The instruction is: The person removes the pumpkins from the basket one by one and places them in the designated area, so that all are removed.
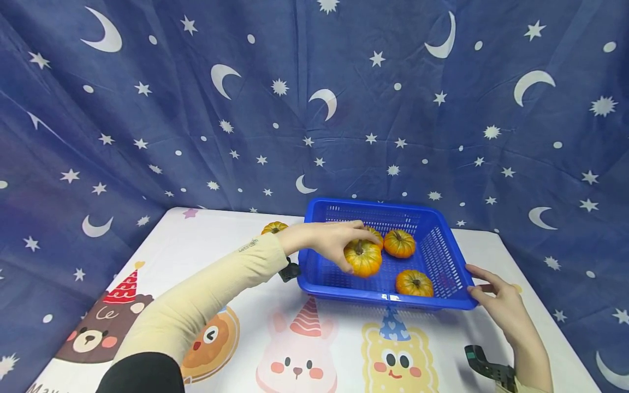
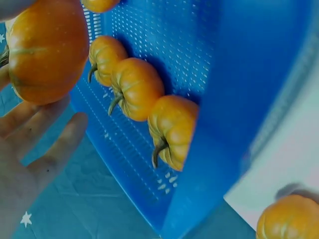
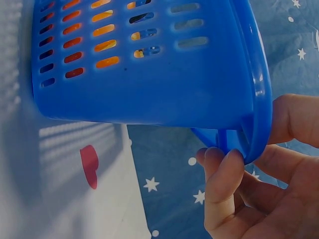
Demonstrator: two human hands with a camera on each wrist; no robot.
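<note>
A small orange pumpkin [image 1: 363, 260] with yellowish ribs is gripped by my left hand [image 1: 339, 241], thumb and fingers on either side of it, over the blue plastic basket [image 1: 344, 295]. The left wrist view shows this pumpkin [image 2: 49, 52] large beside the fingers. Inside the basket lie several similar pumpkins, one at the back [image 1: 399, 243] and one near the front wall [image 1: 414, 283]; another is partly hidden behind my left hand. My right hand [image 1: 502, 297] holds the basket's rim at the right front corner, thumb and fingertips pinching its edge [image 3: 259, 109].
Another pumpkin [image 1: 274, 227] sits on the table left of the basket, partly covered by my left forearm. The white tablecloth [image 1: 236, 224] carries printed cartoon animals. A dark blue curtain [image 1: 275, 109] with moons and stars hangs behind the table.
</note>
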